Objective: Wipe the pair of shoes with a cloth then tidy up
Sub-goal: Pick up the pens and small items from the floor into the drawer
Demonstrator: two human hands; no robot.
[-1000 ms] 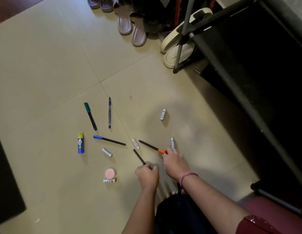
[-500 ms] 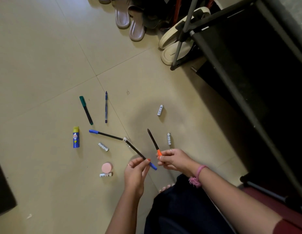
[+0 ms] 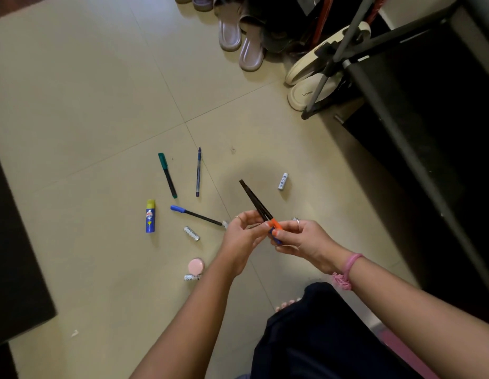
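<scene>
My left hand [image 3: 242,237] and my right hand [image 3: 302,239] meet above the tiled floor and together hold two black pens [image 3: 255,200], side by side and pointing away from me. My right fingers pinch the orange cap end [image 3: 273,223], with a blue cap just below it. My left fingers curl round the shafts. A pair of mauve slippers [image 3: 230,31] and a pair of cream slippers [image 3: 306,94] lie at the top by the rack. No cloth is in view.
On the floor lie a green marker [image 3: 166,175], a blue pen [image 3: 198,170], a blue-capped pen [image 3: 197,216], a blue glue stick [image 3: 150,216], small white tubes [image 3: 283,181], and a pink round case [image 3: 195,265]. A black rack [image 3: 402,119] fills the right side.
Each hand picked a pen off the floor, then both hands came together. The two pens, held apart half a second ago, are now bunched side by side.
</scene>
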